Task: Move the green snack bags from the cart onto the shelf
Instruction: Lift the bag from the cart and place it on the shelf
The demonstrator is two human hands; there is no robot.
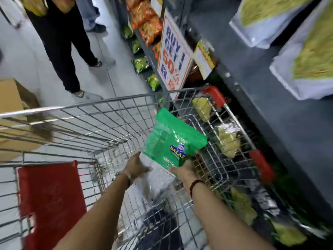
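A green snack bag (pixel 171 139) with a blue and yellow logo is lifted above the wire cart (pixel 100 103), tilted up toward the far end. My left hand (pixel 135 166) grips its lower left edge and my right hand (pixel 182 170) grips its lower right edge. The bag's bottom part looks pale and shiny. The dark shelf (pixel 270 98) runs along the right side of the cart.
A red child-seat flap (pixel 52 199) sits at the cart's near left. A "Buy 1 Get 1" sign (pixel 173 56) hangs off the shelf ahead. Yellow snack bags (pixel 228 141) lie on the low shelf beside the cart. A person's legs (pixel 61 46) stand in the aisle; a cardboard box (pixel 12 103) is at left.
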